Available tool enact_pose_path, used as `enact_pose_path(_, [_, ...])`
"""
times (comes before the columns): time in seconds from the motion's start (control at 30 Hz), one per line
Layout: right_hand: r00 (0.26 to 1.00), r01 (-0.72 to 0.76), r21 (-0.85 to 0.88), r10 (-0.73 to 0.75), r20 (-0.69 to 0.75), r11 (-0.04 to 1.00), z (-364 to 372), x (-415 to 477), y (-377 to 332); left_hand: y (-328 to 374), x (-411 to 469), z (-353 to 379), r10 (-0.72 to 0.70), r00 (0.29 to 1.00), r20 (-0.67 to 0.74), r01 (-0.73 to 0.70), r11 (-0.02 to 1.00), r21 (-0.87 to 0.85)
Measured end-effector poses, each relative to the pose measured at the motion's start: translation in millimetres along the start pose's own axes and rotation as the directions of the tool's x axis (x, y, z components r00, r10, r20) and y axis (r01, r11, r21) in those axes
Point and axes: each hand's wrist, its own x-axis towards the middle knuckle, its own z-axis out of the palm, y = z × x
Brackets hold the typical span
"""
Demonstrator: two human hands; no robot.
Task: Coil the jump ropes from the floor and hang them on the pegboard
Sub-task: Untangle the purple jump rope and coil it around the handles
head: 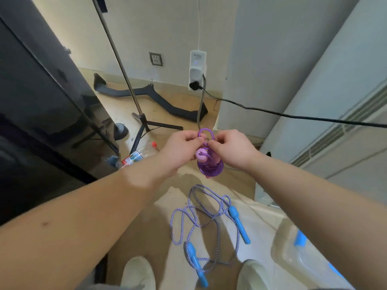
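We hold the purple jump rope (209, 168) with both hands. Our left hand (180, 147) and right hand (232, 149) each pinch the small loops at the bundle's 12 o'clock, and the coil and its pink handle (201, 156) hang at 6 o'clock beneath our knuckles. To finish this wrap well, we should draw the last turn snug so the coil cannot spring apart. Whether the end is tucked, we cannot tell. The blue-handled rope (205, 216) lies loose on the floor at 6 o'clock, well apart from both hands.
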Motion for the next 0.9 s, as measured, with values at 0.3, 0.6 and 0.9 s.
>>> enact_pose_path(0.3, [0.994, -0.099, 0.077, 0.095, 0.060, 0.992, -6.2, 64.9, -21.7, 23.4, 52.5, -18.6, -0.067, 0.995, -0.070, 0.069, 0.997, 0.026])
enact_pose_path(0.6, [0.986, -0.139, 0.146, 0.123, 0.111, 0.979, -149.9, 57.7, -149.2, 206.1, 11.2, -61.9, -0.171, 0.981, -0.088, 0.175, 0.984, 0.037])
enact_pose_path(0.9, [0.993, -0.054, 0.223, 0.028, 0.116, 0.973, -328.4, 27.4, -282.1, 416.1, -49.9, -81.7, -0.144, 0.971, -0.193, 0.140, 0.990, -0.032])
